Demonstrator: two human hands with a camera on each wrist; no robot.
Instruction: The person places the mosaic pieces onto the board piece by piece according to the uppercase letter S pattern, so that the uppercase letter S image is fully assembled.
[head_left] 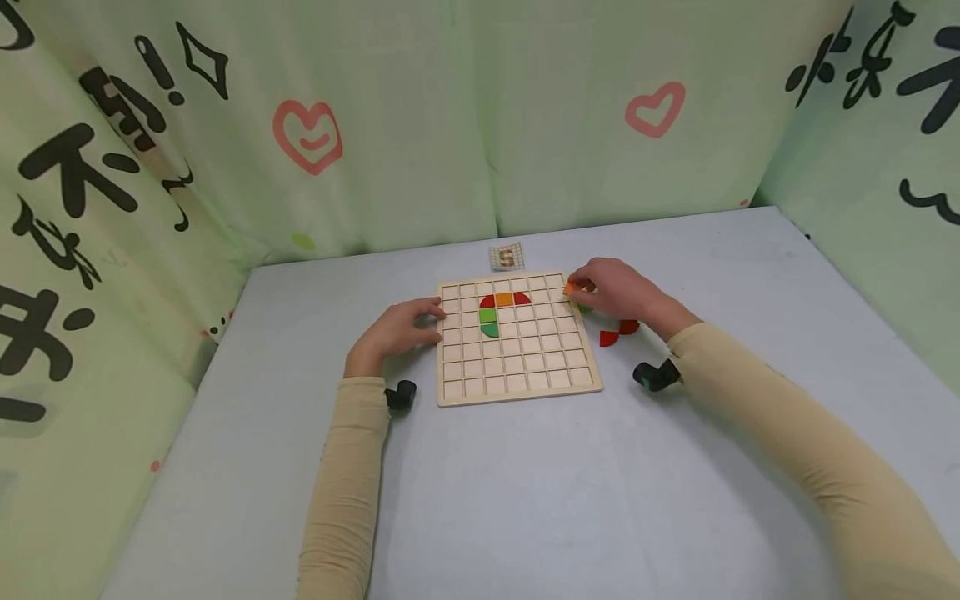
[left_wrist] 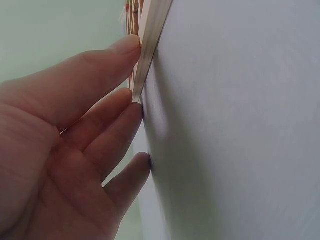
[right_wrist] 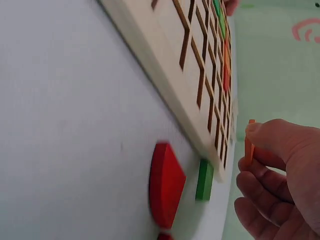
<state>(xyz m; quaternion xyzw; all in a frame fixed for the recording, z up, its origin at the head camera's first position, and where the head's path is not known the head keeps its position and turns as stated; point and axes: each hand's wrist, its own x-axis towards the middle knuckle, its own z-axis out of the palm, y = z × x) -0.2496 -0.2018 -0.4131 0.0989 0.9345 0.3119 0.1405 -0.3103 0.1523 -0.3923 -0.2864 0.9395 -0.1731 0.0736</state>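
A square wooden grid board (head_left: 525, 350) lies on the table between my hands. In its upper left cells sit two red quarter-round tiles, an orange square tile (head_left: 504, 299) between them, a light green square tile (head_left: 488, 316) and a darker green quarter-round tile (head_left: 490, 330). My left hand (head_left: 399, 327) touches the board's left edge with its fingertips, the fingers fairly straight. Just over the board's upper right edge my right hand (head_left: 613, 286) pinches an orange tile (right_wrist: 249, 142) between thumb and finger; its exact shape is partly hidden.
Two red quarter-round tiles (head_left: 609, 338) and a green tile (right_wrist: 204, 180) lie right of the board, below my right hand. A small patterned card (head_left: 507, 257) lies behind the board. Curtains (head_left: 420, 125) with drawings stand along the table's back and sides.
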